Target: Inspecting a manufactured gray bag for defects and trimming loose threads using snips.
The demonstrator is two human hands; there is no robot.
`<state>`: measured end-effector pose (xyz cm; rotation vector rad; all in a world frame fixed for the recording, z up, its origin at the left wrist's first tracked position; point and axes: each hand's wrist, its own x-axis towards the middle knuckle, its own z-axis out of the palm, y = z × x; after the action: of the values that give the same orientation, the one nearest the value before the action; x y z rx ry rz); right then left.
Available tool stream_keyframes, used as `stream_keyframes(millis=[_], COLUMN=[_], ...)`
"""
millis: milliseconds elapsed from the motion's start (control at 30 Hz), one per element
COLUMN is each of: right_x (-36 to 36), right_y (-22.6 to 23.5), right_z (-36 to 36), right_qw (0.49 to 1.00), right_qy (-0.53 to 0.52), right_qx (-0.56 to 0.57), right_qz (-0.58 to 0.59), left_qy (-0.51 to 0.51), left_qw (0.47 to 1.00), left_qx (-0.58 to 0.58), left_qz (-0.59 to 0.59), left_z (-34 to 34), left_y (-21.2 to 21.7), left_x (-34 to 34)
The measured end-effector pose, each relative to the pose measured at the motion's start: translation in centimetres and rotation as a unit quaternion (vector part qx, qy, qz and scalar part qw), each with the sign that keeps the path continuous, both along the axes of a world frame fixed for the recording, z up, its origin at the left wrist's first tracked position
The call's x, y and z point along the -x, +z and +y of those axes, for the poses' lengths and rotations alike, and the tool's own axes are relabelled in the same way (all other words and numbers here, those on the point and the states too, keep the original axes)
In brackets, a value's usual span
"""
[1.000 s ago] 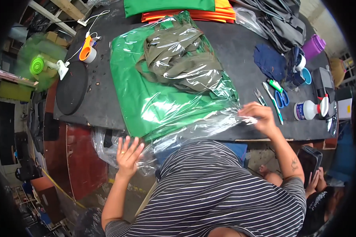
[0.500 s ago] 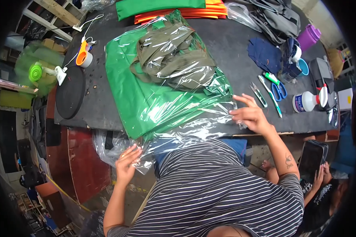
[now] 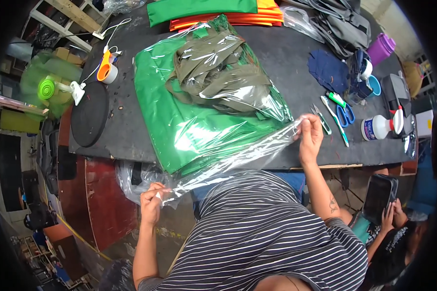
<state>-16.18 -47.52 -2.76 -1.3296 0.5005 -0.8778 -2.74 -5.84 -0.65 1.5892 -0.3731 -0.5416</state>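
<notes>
A large transparent plastic bag (image 3: 238, 154) lies on the black table with folded green fabric (image 3: 165, 116) inside. Bundled olive-grey straps (image 3: 209, 63) rest on the green fabric under the plastic. At the table's front edge my left hand (image 3: 152, 202) is closed on the near left corner of the bag. My right hand (image 3: 310, 138) pinches the right corner, beside the thread snips. Between my hands the bag's near edge is pulled taut in a slanting line, lower at the left.
Thread snips (image 3: 321, 120), a toothbrush (image 3: 336, 123), blue-handled scissors (image 3: 345, 115) and a white spray bottle (image 3: 376, 127) lie or stand at the right. A round black disc (image 3: 90, 114) is at the left. Folded orange fabric (image 3: 228, 20) sits behind. Another person (image 3: 393, 233) holds a dark case at the lower right.
Both hands have gone from open fingers to gripping the bag's corners. The loose near edge of the plastic is now stretched between them.
</notes>
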Motion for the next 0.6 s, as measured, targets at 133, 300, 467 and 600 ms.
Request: stream_keyframes(millis=[133, 300, 467, 600], right_x=[-0.6, -0.3, -0.2, -0.5], right_y=[0.1, 0.5, 0.9, 0.6], right_z=[-0.2, -1.6, -1.8, -1.3], right_qw=[0.988, 0.99, 0.997, 0.997], right_qy=[-0.092, -0.045, -0.023, 0.005], right_qx=[0.118, 0.118, 0.066, 0.045], right_qz=[0.032, 0.07, 0.031, 0.063], left_qy=[0.035, 0.053, 0.062, -0.004], left_qw=[0.996, 0.997, 0.996, 0.981], left_qx=[-0.073, -0.032, -0.007, -0.161], left_qz=[-0.046, -0.052, 0.066, -0.105], left_z=[0.0, -0.6, -1.1, -1.1], left_y=[-0.5, 0.4, 1.3, 0.7], left_x=[0.2, 0.8, 1.0, 1.0])
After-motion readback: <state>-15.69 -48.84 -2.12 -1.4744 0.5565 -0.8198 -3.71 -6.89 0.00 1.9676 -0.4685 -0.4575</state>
